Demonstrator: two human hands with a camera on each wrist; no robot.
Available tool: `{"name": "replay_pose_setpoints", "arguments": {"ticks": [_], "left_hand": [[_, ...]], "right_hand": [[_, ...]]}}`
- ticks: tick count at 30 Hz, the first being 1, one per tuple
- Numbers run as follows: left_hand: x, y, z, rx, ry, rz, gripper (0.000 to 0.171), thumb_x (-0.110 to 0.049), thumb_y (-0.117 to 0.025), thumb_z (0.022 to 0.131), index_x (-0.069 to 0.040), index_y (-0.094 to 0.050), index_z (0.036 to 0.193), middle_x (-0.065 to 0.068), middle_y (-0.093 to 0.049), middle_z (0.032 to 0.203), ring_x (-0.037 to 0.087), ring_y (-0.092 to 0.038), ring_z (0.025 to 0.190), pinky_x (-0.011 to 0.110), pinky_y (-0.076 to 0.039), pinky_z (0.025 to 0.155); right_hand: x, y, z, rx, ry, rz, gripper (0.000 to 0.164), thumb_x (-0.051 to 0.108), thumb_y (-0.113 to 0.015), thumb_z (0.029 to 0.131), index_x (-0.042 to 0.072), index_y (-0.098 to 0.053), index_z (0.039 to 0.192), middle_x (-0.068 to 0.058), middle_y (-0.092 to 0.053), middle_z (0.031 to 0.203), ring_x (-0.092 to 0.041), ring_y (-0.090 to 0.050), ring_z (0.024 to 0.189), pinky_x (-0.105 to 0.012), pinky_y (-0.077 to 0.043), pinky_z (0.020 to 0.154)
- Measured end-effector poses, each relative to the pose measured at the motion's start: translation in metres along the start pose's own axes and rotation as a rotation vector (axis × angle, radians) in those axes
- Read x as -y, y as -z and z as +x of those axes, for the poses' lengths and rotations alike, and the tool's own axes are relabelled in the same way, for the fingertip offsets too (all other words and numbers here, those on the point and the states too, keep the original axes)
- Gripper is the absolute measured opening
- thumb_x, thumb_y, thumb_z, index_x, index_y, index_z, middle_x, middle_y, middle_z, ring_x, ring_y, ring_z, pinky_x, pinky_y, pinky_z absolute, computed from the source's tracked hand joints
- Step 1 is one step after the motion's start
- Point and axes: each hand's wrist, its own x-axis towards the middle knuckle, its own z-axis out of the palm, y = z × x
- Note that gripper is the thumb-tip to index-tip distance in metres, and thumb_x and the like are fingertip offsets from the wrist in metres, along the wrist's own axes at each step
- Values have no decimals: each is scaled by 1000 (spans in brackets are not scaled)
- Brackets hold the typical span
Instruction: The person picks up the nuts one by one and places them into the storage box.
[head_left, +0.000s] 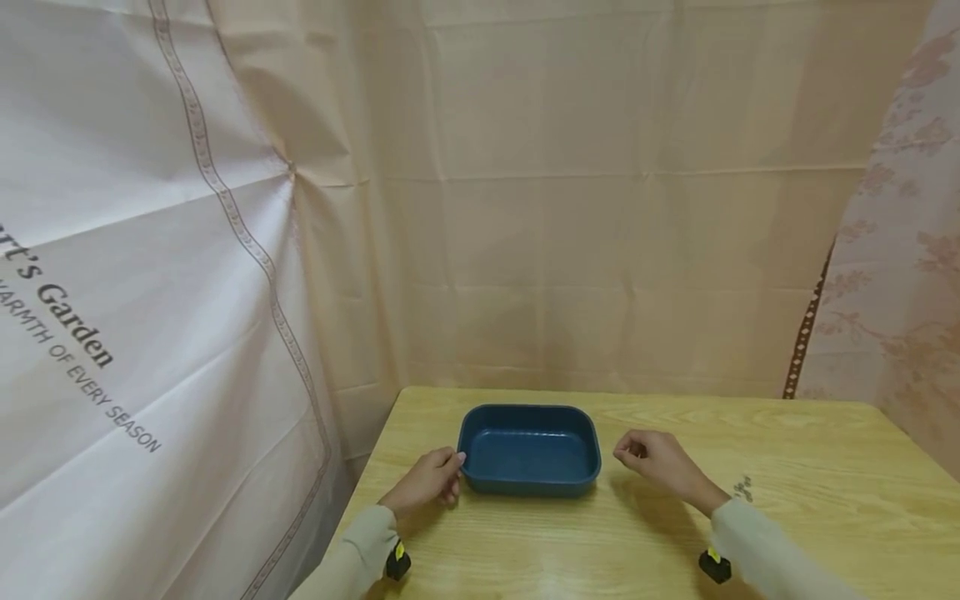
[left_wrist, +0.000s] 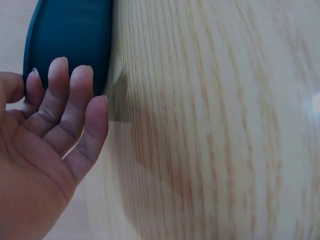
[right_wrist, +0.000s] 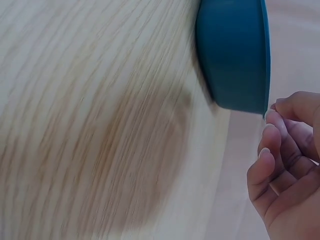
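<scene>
A dark blue rectangular dish [head_left: 529, 490] with rounded corners and a raised rim stands upright on the wooden table; nothing lies inside it. At its left end my left hand [head_left: 429, 483] pinches the rim between thumb and index finger. The left wrist view shows the other fingers [left_wrist: 80, 107] loosely bent beside the dish's outer wall [left_wrist: 75, 40]. On the opposite side, my right hand [head_left: 660, 465] hovers a short way off the dish's right end, thumb and index tips close together and the other fingers loosely curled. I see nothing held in it.
The light wooden table [head_left: 555, 550] extends around the dish, with a small dark printed mark [head_left: 742, 488] at right. A beige cloth [head_left: 600, 208] hangs behind the table, a white printed cloth [head_left: 150, 333] at left and a floral one [head_left: 900, 250] at right.
</scene>
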Motion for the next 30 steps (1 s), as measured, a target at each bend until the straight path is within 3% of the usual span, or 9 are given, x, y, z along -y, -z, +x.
{"name": "replay_pose_setpoints", "arguments": {"ticks": [21, 30], "left_hand": [[1, 0, 0, -11, 15, 7, 44, -35, -43, 113, 5, -56, 100, 8, -62, 77, 17, -61, 63, 32, -55, 60], [0, -1, -1, -16, 9, 12, 44, -35, -43, 113, 5, -56, 99, 7, -61, 76, 17, -61, 62, 32, -55, 60]], "right_hand": [[-27, 27, -36, 12, -93, -29, 13, 20, -69, 100, 7, -73, 99, -1, -64, 80, -7, -50, 65, -26, -45, 57], [-39, 38, -53, 10, -94, -46, 14, 20, -70, 100, 6, -73, 100, 1, -64, 81, -6, -50, 67, -25, -45, 58]]}}
